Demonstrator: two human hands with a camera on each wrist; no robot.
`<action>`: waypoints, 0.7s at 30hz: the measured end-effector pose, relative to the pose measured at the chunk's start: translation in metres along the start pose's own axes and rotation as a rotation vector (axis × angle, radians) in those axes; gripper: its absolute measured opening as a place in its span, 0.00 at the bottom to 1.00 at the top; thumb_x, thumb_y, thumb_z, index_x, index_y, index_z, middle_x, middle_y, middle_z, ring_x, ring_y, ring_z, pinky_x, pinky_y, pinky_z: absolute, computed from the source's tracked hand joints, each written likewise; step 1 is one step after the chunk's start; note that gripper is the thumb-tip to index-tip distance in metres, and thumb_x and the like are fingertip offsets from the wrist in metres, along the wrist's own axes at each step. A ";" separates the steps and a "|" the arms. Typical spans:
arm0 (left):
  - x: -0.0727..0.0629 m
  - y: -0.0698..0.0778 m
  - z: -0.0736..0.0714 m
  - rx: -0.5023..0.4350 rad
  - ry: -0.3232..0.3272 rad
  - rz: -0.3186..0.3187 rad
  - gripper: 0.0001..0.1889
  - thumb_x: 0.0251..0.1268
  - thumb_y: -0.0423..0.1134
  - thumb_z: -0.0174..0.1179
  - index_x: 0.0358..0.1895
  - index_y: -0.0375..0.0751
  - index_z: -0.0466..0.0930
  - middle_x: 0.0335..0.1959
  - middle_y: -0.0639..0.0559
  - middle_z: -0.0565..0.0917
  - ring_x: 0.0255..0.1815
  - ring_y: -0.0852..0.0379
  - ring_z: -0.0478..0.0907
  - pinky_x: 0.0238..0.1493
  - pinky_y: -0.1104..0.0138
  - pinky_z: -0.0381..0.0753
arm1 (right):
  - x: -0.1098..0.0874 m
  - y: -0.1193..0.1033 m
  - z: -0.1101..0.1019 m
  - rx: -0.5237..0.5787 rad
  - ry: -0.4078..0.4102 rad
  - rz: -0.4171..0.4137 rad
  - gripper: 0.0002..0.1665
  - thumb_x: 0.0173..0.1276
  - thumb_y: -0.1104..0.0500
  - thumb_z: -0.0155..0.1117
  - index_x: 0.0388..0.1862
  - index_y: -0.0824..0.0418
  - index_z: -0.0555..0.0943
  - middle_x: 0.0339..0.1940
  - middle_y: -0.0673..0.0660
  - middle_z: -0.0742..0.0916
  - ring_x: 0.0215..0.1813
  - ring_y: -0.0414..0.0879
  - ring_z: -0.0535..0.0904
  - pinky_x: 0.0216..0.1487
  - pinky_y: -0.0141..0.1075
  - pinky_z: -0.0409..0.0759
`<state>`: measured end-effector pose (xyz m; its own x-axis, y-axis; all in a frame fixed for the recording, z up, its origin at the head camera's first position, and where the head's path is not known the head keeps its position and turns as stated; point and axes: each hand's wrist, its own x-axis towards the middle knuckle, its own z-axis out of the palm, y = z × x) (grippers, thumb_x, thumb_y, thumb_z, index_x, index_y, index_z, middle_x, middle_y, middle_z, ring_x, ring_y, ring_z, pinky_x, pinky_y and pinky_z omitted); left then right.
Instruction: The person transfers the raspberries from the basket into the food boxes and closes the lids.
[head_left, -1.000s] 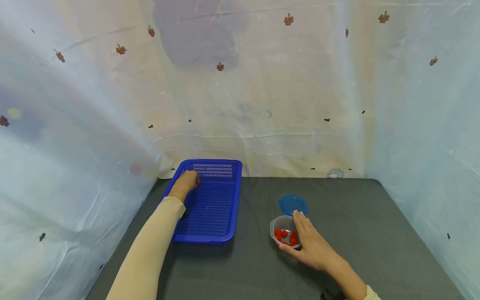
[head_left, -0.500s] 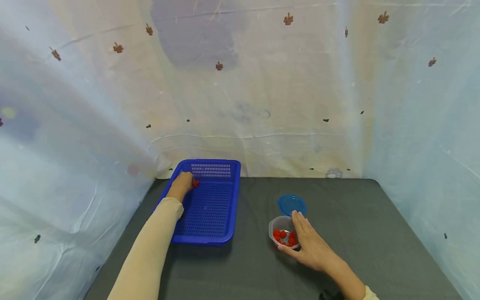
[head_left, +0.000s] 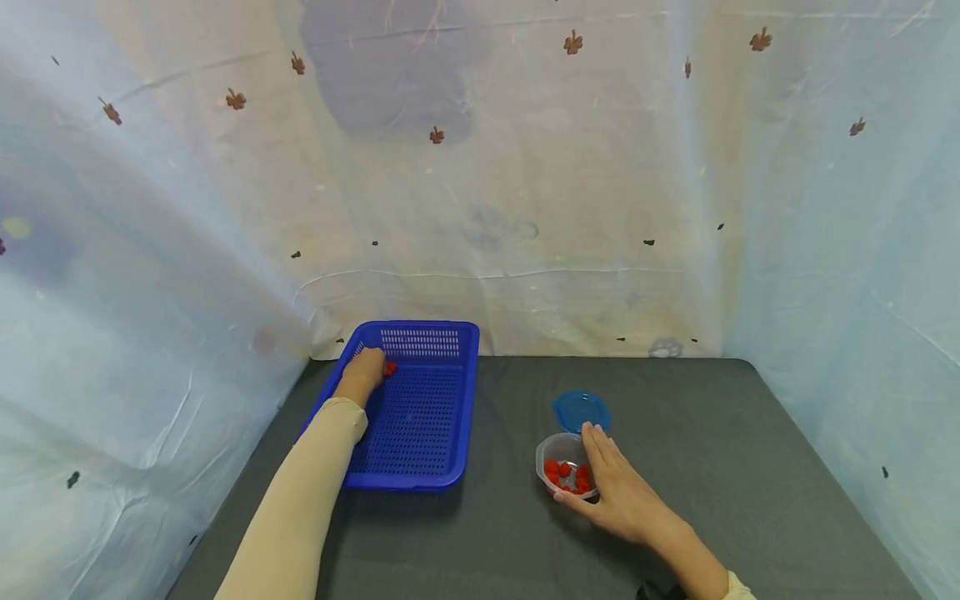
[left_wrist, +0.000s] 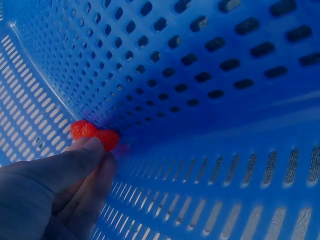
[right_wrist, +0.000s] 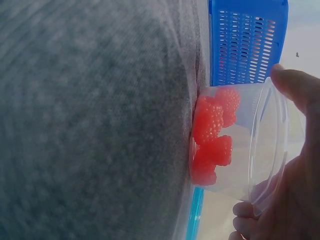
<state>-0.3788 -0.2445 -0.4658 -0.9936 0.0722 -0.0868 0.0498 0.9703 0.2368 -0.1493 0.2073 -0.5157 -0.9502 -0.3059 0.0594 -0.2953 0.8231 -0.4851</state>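
Inside the far left corner of a blue slotted plastic basket, my left hand pinches red raspberries between thumb and fingers. Two of these berries show in the left wrist view, close to where the basket's walls and floor meet. My right hand holds a clear plastic tub by its rim, the thumb on the near side and the fingers along the right side. Several raspberries lie at the bottom of the tub, which stands upright on the table.
Just behind the tub lies a blue lid, flat on the dark grey table. A pale patterned sheet hangs behind the table and along both sides. Something black shows beside the right wrist.
My left hand has shifted slightly left and down in the basket corner, and the red berries show more beside it. The right hand and tub have stayed in place.
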 end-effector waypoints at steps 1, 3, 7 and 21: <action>-0.001 0.000 0.000 0.007 0.006 0.004 0.15 0.72 0.23 0.55 0.23 0.38 0.73 0.26 0.45 0.74 0.26 0.49 0.71 0.32 0.57 0.74 | 0.000 0.000 0.000 -0.001 0.000 -0.001 0.71 0.70 0.18 0.58 0.89 0.67 0.49 0.89 0.67 0.54 0.88 0.66 0.50 0.81 0.65 0.58; -0.001 0.000 0.001 0.016 0.008 0.008 0.13 0.73 0.23 0.54 0.27 0.36 0.76 0.27 0.44 0.77 0.28 0.48 0.73 0.34 0.55 0.77 | 0.001 0.000 0.000 -0.006 0.001 -0.004 0.71 0.70 0.18 0.57 0.89 0.67 0.49 0.89 0.67 0.54 0.88 0.65 0.50 0.81 0.64 0.58; -0.001 0.001 0.001 0.050 0.015 0.024 0.10 0.73 0.23 0.55 0.31 0.33 0.80 0.33 0.40 0.82 0.30 0.47 0.76 0.38 0.52 0.80 | 0.001 0.001 0.000 -0.010 -0.001 -0.005 0.71 0.70 0.18 0.58 0.89 0.67 0.49 0.90 0.67 0.54 0.89 0.64 0.50 0.82 0.63 0.57; 0.006 0.001 0.006 0.103 -0.031 0.019 0.07 0.73 0.21 0.57 0.35 0.31 0.82 0.38 0.37 0.87 0.32 0.47 0.77 0.38 0.52 0.82 | 0.000 -0.001 -0.001 -0.009 -0.006 -0.001 0.71 0.70 0.18 0.58 0.89 0.67 0.50 0.90 0.67 0.55 0.89 0.65 0.50 0.82 0.63 0.57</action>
<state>-0.3840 -0.2417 -0.4714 -0.9889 0.0961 -0.1136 0.0800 0.9872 0.1381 -0.1488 0.2071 -0.5139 -0.9492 -0.3098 0.0550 -0.2975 0.8268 -0.4775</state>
